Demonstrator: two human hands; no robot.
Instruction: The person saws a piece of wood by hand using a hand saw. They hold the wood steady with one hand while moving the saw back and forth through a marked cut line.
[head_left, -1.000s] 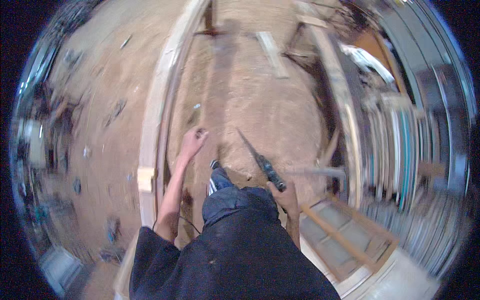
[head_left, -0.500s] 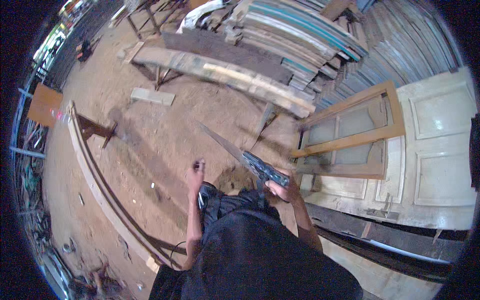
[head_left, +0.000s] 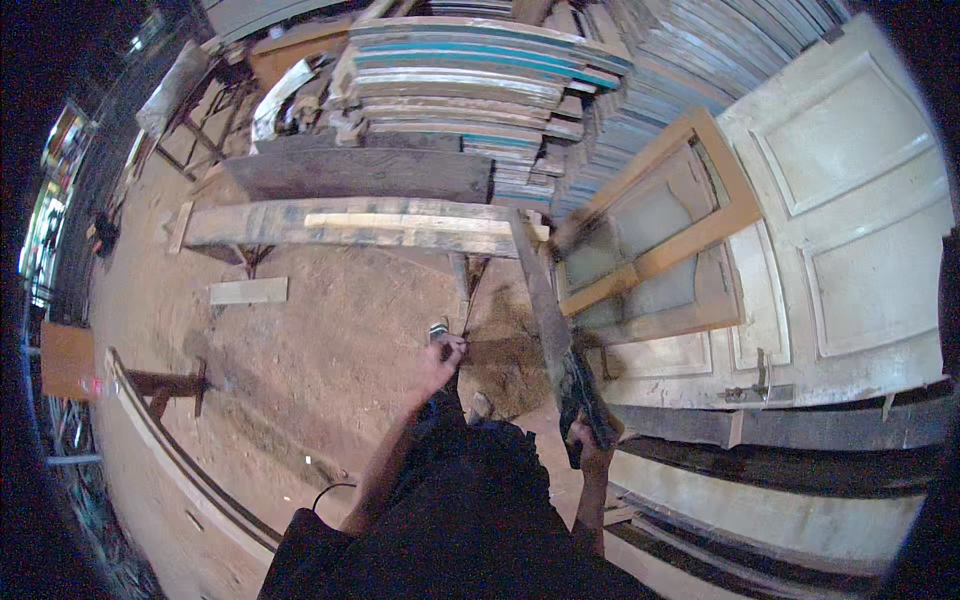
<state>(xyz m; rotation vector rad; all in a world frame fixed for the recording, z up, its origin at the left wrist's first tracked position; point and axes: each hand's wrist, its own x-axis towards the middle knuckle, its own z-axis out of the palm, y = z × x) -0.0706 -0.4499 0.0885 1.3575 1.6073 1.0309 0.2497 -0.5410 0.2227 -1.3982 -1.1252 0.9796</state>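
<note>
My right hand (head_left: 590,440) is wrapped round the black handle of a handsaw (head_left: 541,300). Its long grey blade points up and away, and the tip overlaps the right end of the wooden bench (head_left: 270,222) in view. I cannot tell whether the blade touches the wood. On the bench lies a pale narrow strip of wood (head_left: 400,226). My left hand (head_left: 440,362) is in front of my body, its fingers curled together; what they hold, if anything, is too small to make out. A shoe (head_left: 438,330) shows just beyond it.
A glazed wooden frame (head_left: 650,270) and a pale panelled door (head_left: 850,200) lean at the right. Stacked boards (head_left: 460,90) fill the back. A short board (head_left: 248,291) lies on the dirt floor, and a long low bench (head_left: 190,450) runs along the left.
The view has turned and the bench now sits nearer straight ahead. The saw has swung from pointing up-left to nearly upright, toward the bench's right end. My left hand has moved forward and right.
</note>
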